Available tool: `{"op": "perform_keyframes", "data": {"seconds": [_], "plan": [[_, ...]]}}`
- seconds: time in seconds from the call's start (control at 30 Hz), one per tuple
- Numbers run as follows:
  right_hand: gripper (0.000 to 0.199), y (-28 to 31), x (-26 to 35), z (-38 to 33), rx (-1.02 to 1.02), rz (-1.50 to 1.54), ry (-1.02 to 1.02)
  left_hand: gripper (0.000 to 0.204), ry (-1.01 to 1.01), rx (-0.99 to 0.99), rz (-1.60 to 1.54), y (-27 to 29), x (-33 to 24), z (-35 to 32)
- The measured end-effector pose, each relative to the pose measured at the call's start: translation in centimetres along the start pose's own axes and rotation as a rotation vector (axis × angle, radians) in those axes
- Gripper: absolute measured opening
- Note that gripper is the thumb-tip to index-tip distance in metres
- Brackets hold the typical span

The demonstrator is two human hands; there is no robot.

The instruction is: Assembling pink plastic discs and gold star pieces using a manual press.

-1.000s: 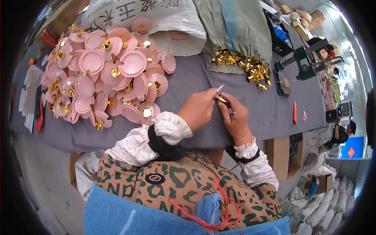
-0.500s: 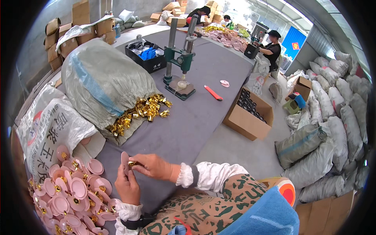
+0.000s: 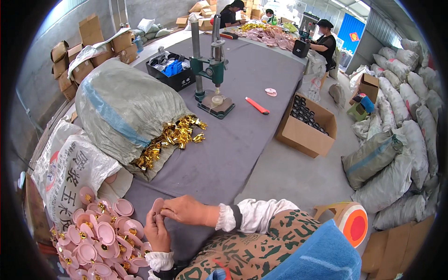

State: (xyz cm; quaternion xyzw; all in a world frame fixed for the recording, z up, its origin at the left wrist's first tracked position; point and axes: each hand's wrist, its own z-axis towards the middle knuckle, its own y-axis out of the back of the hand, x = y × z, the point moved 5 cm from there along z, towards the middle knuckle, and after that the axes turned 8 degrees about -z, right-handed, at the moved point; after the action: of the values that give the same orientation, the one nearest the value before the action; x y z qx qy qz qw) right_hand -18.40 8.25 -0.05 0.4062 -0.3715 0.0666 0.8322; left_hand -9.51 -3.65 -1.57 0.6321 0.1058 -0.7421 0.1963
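At the table's near edge, my left hand (image 3: 157, 233) grips a pink oval disc (image 3: 158, 204) held on edge. My right hand (image 3: 187, 210) is closed against the same disc, its fingertips pressed to one face; whatever lies under them is hidden. Left of my hands spreads a heap of pink oval discs (image 3: 106, 233), many with a small gold metal piece fixed on. Farther up, shiny gold metal pieces (image 3: 175, 140) spill from the mouth of a large grey woven sack (image 3: 121, 98) with a blue stripe.
A green hand press (image 3: 214, 70) stands on the grey-covered table beside a black bin (image 3: 179, 80). Past it lie a red-handled cutter (image 3: 257, 105) and a pink piece (image 3: 270, 92). A carton of black cylinders (image 3: 303, 135) sits right of the table, near stacked sacks (image 3: 382, 186). Co-workers sit at the far end.
The view has shifted slightly. The gold piece seen between my right fingers earlier is now covered by them. Both hands stay on the pink disc.
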Motion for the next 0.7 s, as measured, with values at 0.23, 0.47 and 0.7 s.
{"op": "perform_keyframes", "data": {"seconds": [0.23,0.47,0.7], "plan": [[0.037,-2.7,-2.2,-1.9,0.331,0.965,-0.642,0.033,-0.18,0.033,0.329,-2.0,-3.9,-1.2],[0.039,-2.0,-2.5,-1.8,0.319,1.017,-0.676,0.028,-0.13,-0.092,0.539,5.2,-4.6,1.8],[0.029,13.3,-12.4,-3.0,-0.225,0.441,-0.536,0.033,-0.124,-0.507,0.576,32.3,-10.7,5.0]]}}
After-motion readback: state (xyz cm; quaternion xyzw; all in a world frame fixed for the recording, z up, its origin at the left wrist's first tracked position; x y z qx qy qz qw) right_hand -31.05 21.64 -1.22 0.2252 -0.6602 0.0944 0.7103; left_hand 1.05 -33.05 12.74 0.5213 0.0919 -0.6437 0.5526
